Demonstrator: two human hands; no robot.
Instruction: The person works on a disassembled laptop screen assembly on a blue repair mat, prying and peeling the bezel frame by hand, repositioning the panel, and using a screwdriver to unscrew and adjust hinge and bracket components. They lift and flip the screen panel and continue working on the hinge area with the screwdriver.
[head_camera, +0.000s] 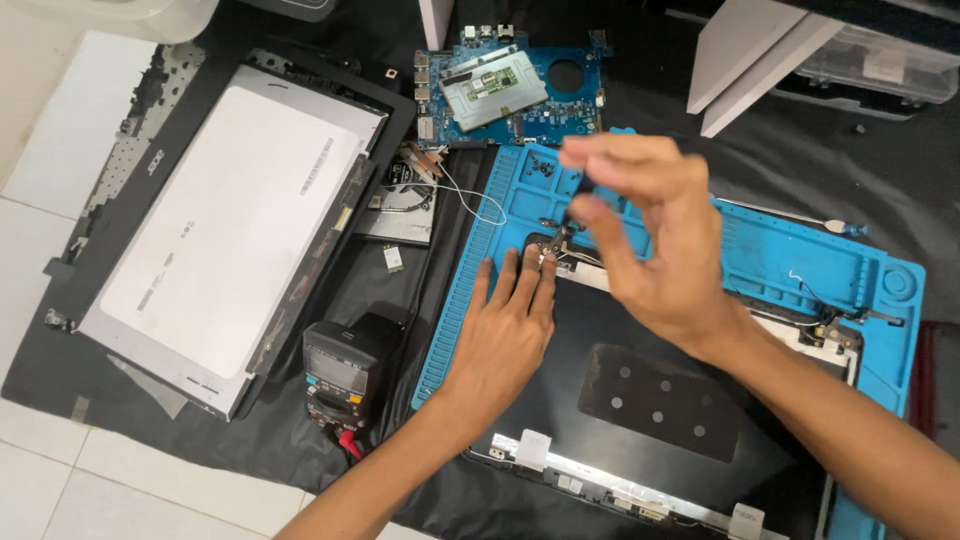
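left hand (505, 330) flat on laptop lid (600, 400) | right hand (640, 235) pinching screwdriver (578, 205) (blurred)

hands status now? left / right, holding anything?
Left hand: open, flat, fingertips pressing the metal hinge at the corner of the black laptop lid.
Right hand: fingers pinched on a thin dark tool, blurred.

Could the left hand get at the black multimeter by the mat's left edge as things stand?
Probably yes. The left hand rests flat on the laptop lid at the hinge corner, holding nothing that shows, and the black multimeter lies just to its left, past the blue mat edge, with only black cloth between them.
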